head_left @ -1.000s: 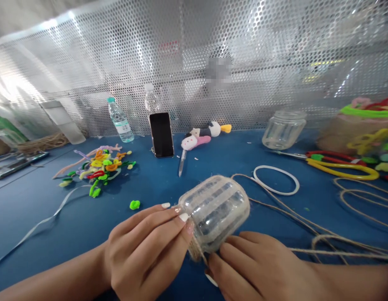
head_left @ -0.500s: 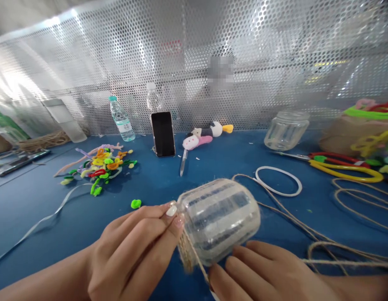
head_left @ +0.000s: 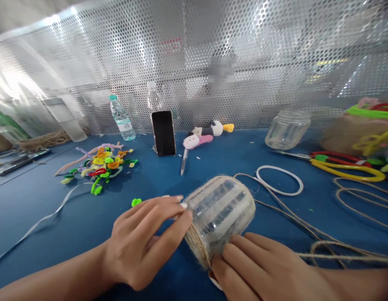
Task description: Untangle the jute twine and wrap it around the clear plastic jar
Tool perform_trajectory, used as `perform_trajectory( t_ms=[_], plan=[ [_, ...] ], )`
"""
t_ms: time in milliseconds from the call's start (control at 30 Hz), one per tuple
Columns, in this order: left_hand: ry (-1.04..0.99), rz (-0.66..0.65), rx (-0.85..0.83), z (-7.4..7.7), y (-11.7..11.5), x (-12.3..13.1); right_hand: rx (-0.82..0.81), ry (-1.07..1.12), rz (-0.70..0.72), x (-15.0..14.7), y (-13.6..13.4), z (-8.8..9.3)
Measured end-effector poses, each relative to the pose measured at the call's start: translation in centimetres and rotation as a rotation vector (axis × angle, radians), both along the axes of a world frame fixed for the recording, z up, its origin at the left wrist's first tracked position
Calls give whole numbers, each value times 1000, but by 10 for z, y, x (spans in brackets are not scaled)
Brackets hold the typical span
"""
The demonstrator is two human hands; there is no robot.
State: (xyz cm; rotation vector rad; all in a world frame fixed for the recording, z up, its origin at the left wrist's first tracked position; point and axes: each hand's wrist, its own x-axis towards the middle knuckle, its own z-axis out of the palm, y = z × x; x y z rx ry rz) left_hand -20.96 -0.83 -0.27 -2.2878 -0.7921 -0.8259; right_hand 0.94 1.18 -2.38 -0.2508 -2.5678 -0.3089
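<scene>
A clear jar (head_left: 225, 203) lies tilted on its side, its mouth end toward me at the lower left. Pale tape strips run lengthwise along its wall. Brown twine (head_left: 196, 242) is wound round the neck. My left hand (head_left: 146, 240) pinches at the upper side of the neck, thumb and fingers against the windings. Curled along the jar's lower side, my right hand (head_left: 259, 267) grips twine beside the neck; its fingertips are partly hidden. Slack twine (head_left: 284, 209) trails from behind the jar to the right.
Scissors (head_left: 344, 165), a white ring (head_left: 280, 192) and an open jar (head_left: 288, 129) lie or stand at the right. Coloured pipe-cleaner pieces (head_left: 101, 163) are heaped at the left. A phone (head_left: 164, 133), water bottle (head_left: 123, 119) and pen (head_left: 183, 162) are farther back, before a perforated metal screen (head_left: 194, 50).
The jar has turned and tilted slightly, its neck swinging down toward my right hand. My left hand has shifted right and its fingers have loosened a little. Twine now lies against the neck.
</scene>
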Motion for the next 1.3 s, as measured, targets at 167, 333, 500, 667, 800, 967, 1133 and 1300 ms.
perform_trajectory(
  t_ms=[167,333,500,667,800,967,1133,1300],
  plan=[
    [69,-79,50,0,2,-3,-23,-2,27,-3,7,-4],
    [24,-65,17,0,-2,-1,-45,-29,20,-2,7,3],
    [-4,-42,-37,4,-5,3,-81,-41,21,-1,6,7],
    [1,-21,-17,5,-4,4,-19,-25,25,0,4,2],
    [11,-35,1,3,-1,1,108,-49,-50,-1,0,0],
    [64,-77,231,-4,9,-4,151,-111,-111,-1,-1,-2],
    [219,-72,331,-3,4,-5,160,-141,-115,-3,0,-2],
    [245,-70,299,3,-1,-11,147,-96,-115,-2,-1,7]
  ],
)
